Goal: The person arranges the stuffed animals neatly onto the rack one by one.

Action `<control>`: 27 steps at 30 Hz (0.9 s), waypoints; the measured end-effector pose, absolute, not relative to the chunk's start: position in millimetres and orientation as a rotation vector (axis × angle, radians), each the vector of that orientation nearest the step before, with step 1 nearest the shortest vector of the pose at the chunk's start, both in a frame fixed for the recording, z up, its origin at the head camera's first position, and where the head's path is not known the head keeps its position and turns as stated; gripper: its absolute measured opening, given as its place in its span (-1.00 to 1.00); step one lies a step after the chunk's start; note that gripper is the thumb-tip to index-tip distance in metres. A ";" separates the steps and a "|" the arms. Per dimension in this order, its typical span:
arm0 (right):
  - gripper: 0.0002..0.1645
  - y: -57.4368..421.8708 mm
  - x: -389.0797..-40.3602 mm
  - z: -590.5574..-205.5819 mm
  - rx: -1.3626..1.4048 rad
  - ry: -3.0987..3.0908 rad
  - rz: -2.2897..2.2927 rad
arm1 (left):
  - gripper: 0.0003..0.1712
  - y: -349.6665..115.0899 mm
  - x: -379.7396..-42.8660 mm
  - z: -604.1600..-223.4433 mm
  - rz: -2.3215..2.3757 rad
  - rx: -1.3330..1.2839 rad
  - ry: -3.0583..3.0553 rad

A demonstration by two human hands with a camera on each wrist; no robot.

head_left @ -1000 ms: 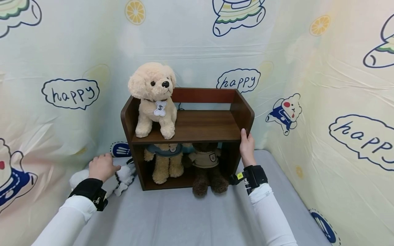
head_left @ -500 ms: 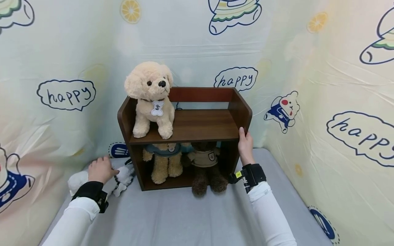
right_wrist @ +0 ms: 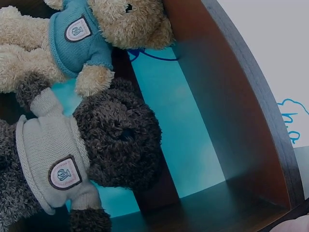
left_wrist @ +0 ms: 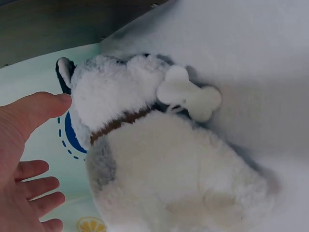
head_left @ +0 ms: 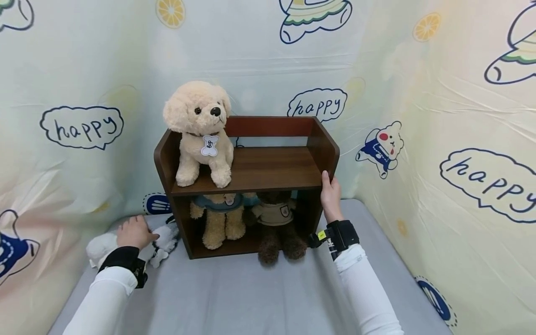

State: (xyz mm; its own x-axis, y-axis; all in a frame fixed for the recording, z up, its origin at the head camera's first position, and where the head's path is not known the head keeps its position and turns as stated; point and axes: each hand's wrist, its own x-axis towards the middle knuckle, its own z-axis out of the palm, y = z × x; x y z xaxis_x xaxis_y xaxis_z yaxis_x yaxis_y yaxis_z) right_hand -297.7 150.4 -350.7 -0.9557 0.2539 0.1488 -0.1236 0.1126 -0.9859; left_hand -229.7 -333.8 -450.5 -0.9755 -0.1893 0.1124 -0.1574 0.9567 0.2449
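Note:
A dark brown two-tier wooden shelf [head_left: 268, 173] stands on the grey surface. My right hand [head_left: 331, 197] grips the front edge of its right side panel, thumb at the front; only a sliver of it enters the right wrist view. My left hand [head_left: 135, 233] is at a grey-and-white plush dog [left_wrist: 145, 164] lying left of the shelf, with a brown collar and bone-shaped tag. In the left wrist view, the thumb reaches the dog's head and the other fingers hang loosely beside it. A cream plush dog [head_left: 203, 135] sits on the upper tier at the left.
On the lower tier sit a tan teddy bear [right_wrist: 75, 29] in a blue sweater and a dark brown bear [right_wrist: 116, 137] in a light sweater, its feet overhanging the front. A printed curtain [head_left: 251, 70] closes in the grey-covered surface [head_left: 234, 298].
My left hand has lowered slightly onto the lying plush dog. The right hand stays at the shelf's side panel. The whole head view has shifted a little.

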 end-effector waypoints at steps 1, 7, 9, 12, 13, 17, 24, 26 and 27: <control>-0.40 150.6 -298.0 -350.4 -0.134 -2.114 1.918 | -0.39 -333.3 -231.0 -451.2 -0.362 0.271 -2.971; -0.40 150.9 -301.4 -350.8 -0.183 -2.143 1.883 | -0.32 -333.6 -236.5 -461.0 -0.342 0.259 -2.970; -0.39 151.0 -302.4 -351.7 -0.184 -2.157 1.871 | -0.29 -335.0 -237.8 -466.5 -0.311 0.245 -2.973; -0.39 151.9 -303.4 -353.1 -0.176 -2.165 1.859 | -0.23 -337.2 -240.2 -475.4 -0.264 0.244 -2.975; -0.39 151.8 -303.6 -353.6 -0.174 -2.164 1.857 | -0.20 -338.4 -240.7 -477.9 -0.250 0.248 -2.975; -0.39 152.4 -303.6 -354.3 -0.167 -2.155 1.846 | -0.14 -341.1 -243.4 -485.9 -0.247 0.274 -2.976; -0.39 152.2 -305.0 -354.8 -0.158 -2.170 1.831 | -0.04 -346.3 -242.9 -497.5 -0.319 0.320 -3.014; -0.39 152.2 -305.5 -355.8 -0.166 -2.168 1.832 | -0.04 -345.6 -241.6 -499.8 -0.325 0.342 -3.021; -0.39 152.1 -305.7 -356.2 -0.169 -2.168 1.834 | -0.05 -345.1 -241.0 -500.7 -0.323 0.353 -3.018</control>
State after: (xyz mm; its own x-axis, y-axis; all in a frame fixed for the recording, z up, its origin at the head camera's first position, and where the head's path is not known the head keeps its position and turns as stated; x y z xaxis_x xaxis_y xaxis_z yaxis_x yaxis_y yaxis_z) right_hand -305.7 152.1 -356.2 -0.9494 0.2770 0.1482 -0.1000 0.1805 -0.9785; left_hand -241.0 -345.1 -500.7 -0.9697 -0.2368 0.0604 -0.2187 0.9511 0.2181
